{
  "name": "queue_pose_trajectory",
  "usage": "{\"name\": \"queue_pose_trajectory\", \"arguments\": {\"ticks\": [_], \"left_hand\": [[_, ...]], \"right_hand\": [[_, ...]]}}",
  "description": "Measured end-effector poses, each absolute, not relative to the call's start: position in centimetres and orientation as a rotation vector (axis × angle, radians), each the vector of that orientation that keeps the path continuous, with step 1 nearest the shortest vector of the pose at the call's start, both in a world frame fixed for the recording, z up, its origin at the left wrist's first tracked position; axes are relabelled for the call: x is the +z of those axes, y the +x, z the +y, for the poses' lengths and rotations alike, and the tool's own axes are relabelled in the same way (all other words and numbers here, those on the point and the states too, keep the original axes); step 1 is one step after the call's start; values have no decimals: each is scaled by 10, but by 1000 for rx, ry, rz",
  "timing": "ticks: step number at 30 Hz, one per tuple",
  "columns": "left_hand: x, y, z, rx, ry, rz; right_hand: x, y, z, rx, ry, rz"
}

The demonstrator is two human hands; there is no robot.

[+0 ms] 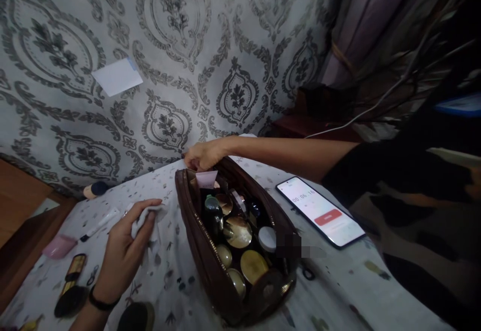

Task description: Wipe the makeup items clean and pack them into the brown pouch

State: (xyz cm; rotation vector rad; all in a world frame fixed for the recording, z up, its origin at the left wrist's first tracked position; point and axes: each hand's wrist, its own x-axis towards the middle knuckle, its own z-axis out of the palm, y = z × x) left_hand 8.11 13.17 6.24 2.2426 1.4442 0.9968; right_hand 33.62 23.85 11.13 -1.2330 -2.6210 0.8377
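Observation:
A brown zip makeup bag lies open in front of me, packed with round-lidded jars and bottles and a pink tube near its far end. My right hand reaches over to that far end, its fingers curled on the bag's edge; the fingertips are partly hidden. Left of the bag, my left hand is closed on a crumpled white tissue, pinched between thumb and fingers. A dark band circles the left wrist.
A phone showing a timer lies right of the bag. On the left of the patterned cloth are a makeup brush, a pink item, a white tube and a dark-capped bottle. A patterned wall rises behind.

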Motion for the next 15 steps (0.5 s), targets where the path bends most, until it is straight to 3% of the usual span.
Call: {"name": "queue_pose_trajectory", "arguments": {"ticks": [15], "left_hand": [[42, 67, 125, 968, 2275, 1391]], "right_hand": [[100, 333, 253, 950, -1358, -2600]]}}
